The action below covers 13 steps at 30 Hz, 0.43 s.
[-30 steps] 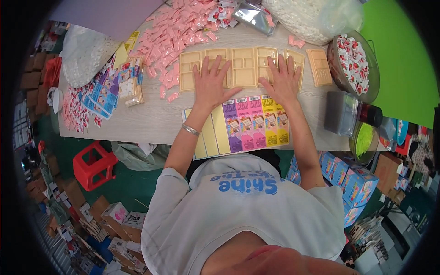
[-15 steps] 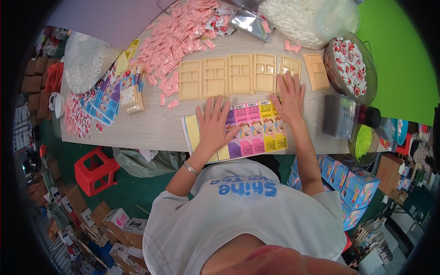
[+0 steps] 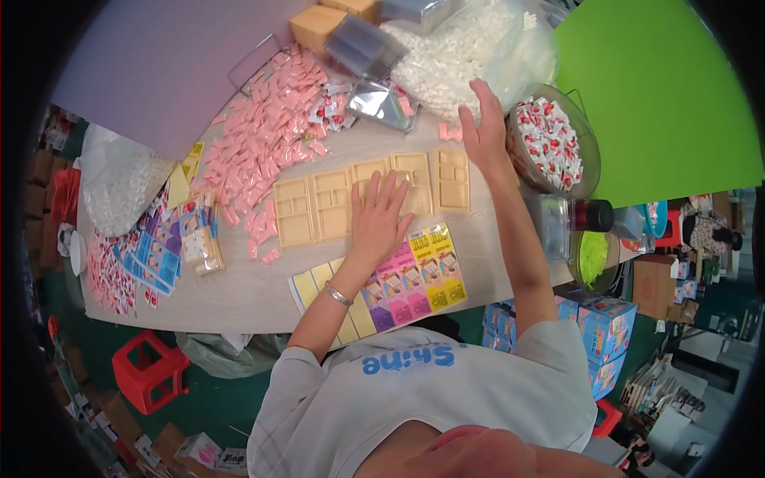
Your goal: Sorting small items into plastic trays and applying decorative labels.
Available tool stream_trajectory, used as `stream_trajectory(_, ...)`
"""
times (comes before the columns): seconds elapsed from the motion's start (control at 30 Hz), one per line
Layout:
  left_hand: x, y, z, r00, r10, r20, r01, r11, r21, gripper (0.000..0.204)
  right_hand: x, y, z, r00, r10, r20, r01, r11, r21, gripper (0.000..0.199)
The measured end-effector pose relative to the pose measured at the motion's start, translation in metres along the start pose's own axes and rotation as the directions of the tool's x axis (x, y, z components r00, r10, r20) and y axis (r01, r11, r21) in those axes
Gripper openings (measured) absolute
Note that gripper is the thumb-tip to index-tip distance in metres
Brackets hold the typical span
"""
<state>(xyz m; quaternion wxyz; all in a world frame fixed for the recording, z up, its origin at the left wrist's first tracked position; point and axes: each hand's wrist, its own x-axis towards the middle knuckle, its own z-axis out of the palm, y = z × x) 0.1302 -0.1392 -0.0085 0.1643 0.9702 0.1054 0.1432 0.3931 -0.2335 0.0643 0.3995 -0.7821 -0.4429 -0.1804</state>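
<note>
Lying along the surface (image 3: 239, 295), a row of four tan trays (image 3: 370, 195) sits just right of the pink packets (image 3: 263, 147). Left hand (image 3: 381, 217) flat, fingers spread, grasping nothing; palm on the surface, fingertips over the lower edge of the third tray. Colourful cards (image 3: 410, 283) lie just below that hand. Right hand (image 3: 484, 127) open, grasping nothing, raised beyond the rightmost tray, between the white bag (image 3: 462, 52) and the wrapped-sweet bowl (image 3: 558, 147).
</note>
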Motion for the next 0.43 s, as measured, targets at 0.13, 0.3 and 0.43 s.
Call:
stream_trajectory(0.13,0.019,0.0,0.028,0.995,-0.093,0.021,0.092,0.995,0.026,0.071,0.09,0.098,0.019,0.979,0.203,0.006,-0.203,0.979,0.02,0.04)
stream_trajectory(0.3,0.012,-0.001,0.017,0.99,-0.139,0.022,0.139,0.99,-0.027,0.074,0.129,0.117,0.032,0.555,0.775,-0.302,-0.789,0.376,-0.486,0.047)
stream_trajectory(0.43,0.06,0.029,0.006,0.997,-0.07,0.034,0.075,0.983,-0.165,0.077,0.148,0.141,0.015,0.552,0.819,0.154,-0.582,0.511,-0.632,0.048)
